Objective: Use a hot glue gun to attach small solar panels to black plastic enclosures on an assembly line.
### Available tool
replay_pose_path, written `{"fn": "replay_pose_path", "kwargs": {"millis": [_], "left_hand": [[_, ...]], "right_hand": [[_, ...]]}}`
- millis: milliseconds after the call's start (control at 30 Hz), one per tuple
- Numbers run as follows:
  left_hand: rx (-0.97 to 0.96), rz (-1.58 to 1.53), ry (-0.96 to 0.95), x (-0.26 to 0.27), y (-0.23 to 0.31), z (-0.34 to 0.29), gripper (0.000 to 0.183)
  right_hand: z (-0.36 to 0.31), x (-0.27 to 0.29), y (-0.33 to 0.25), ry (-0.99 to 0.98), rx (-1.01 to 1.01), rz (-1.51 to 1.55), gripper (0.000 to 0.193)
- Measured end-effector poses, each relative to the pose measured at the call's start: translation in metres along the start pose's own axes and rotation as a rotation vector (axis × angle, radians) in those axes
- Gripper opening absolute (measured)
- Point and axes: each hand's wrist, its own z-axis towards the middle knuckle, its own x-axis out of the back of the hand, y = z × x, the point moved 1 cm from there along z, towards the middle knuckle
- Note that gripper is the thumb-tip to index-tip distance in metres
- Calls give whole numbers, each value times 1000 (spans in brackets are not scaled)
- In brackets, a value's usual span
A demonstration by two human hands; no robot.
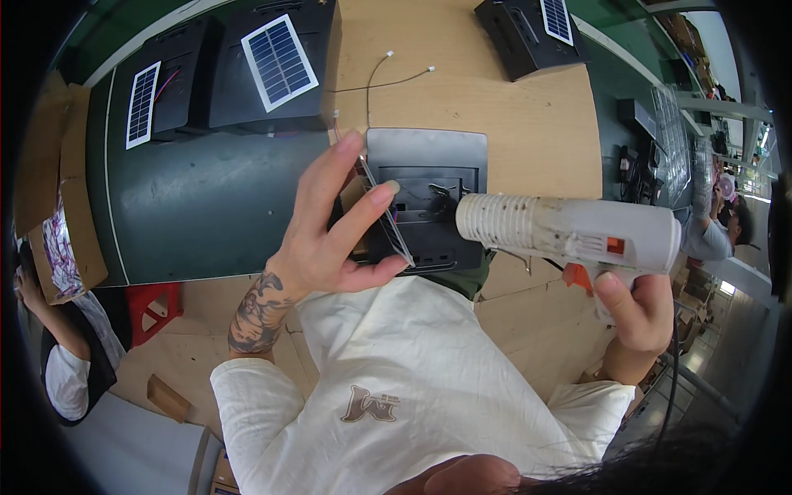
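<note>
White heat gun (569, 233) fills the closed right hand (643, 313), nozzle over the black plastic housing (437, 239). The left hand (326, 239), fingers spread, holds a thin tilted panel (398, 237) at the housing's left.

The housing (426, 149) looks smooth matt plastic, the heat gun (569, 229) ribbed, smudged plastic.

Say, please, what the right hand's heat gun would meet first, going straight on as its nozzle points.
Probably the tilted panel at the left hand; depth is unclear, so the heat gun in the right hand might touch the black case first.
</note>
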Motion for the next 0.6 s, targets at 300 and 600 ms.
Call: {"fn": "replay_pose_path", "kwargs": {"millis": [300,600], "left_hand": [[0,12,1,-1,1,0,74],[-7,-6,1,-1,1,3,73]], "right_hand": [[5,-25,12,137,83,205,44],[20,-34,5,134,176,30,44]]}}
